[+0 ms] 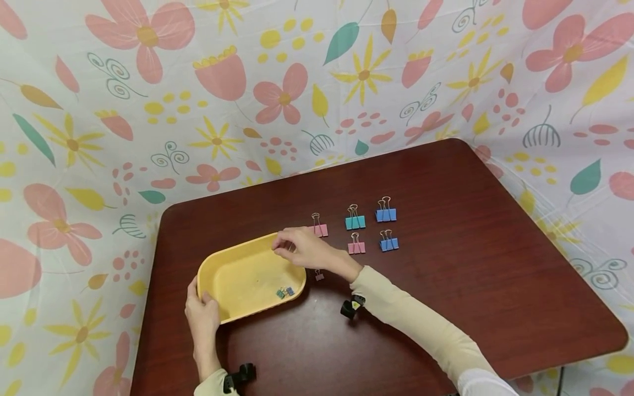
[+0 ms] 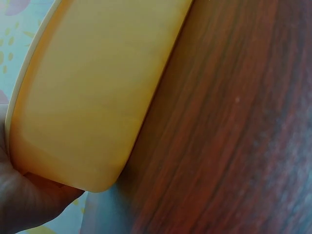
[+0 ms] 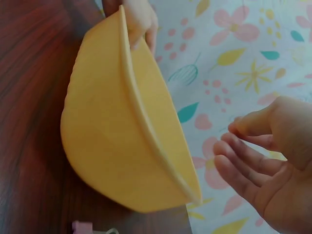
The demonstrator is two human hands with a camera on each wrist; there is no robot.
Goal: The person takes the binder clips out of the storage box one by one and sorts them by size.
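Note:
A yellow plastic basin (image 1: 238, 253) sits at the table's left side. My left hand (image 1: 203, 313) grips its near-left end, thumb over the rim and fingers along the outside wall. Inside, at the right end, lie a few small binder clips (image 1: 284, 292), green and blue. Over the far-right rim hovers my right hand (image 1: 307, 250), thumb and index fingertips together, the other fingers loosely bent. Whether something tiny is between those fingertips is unclear. In the right wrist view, this hand (image 3: 273, 161) appears beside the basin wall (image 3: 107, 112), apart from it.
Right of the basin stand larger binder clips: pink (image 1: 321, 230), teal (image 1: 355, 222) and blue (image 1: 386, 214), with smaller pink (image 1: 356, 247) and blue (image 1: 389, 243) ones nearer. A tiny pink clip (image 1: 319, 276) lies close to the basin. Floral cloth (image 1: 282, 99) hangs behind the brown table (image 1: 470, 247).

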